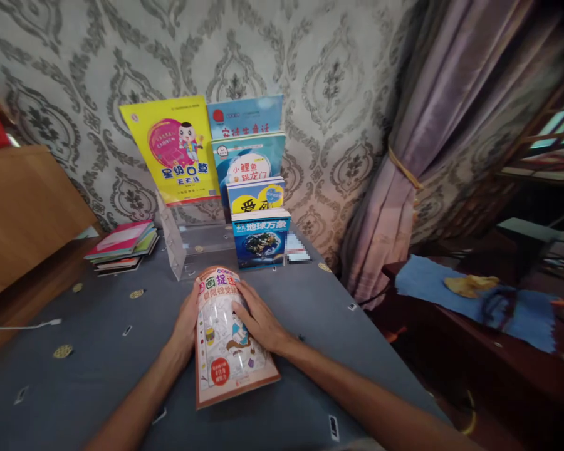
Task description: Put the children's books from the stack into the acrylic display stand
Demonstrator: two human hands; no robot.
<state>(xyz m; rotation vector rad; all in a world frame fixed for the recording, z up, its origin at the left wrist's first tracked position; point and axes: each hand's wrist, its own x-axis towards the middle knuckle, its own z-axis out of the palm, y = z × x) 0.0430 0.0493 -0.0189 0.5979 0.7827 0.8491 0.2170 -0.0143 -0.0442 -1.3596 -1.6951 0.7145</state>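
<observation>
A softcover picture book [220, 332] with a peach border and a line-drawn cover is between my two hands, above the table and bowed along its length. My left hand [188, 319] grips its left edge, with some fingers hidden by the book. My right hand [263, 319] closes on the right edge, the thumb lying over the cover. Just beyond stands a clear tiered book rack [173, 244]. It holds a yellow workbook [178, 150] at left and, stepped at right, a light blue book [247, 116], a teal book [251, 160], a yellow-and-white book [256, 197] and a blue globe book [261, 241].
A stack of books [122, 244] lies left of the rack, near a wooden panel [32, 194]. A white cable [23, 326] crosses the grey table cover [103, 376]. Patterned wallpaper and a tied curtain [390, 181] stand behind. At right, a blue cloth [423, 288] covers a lower surface.
</observation>
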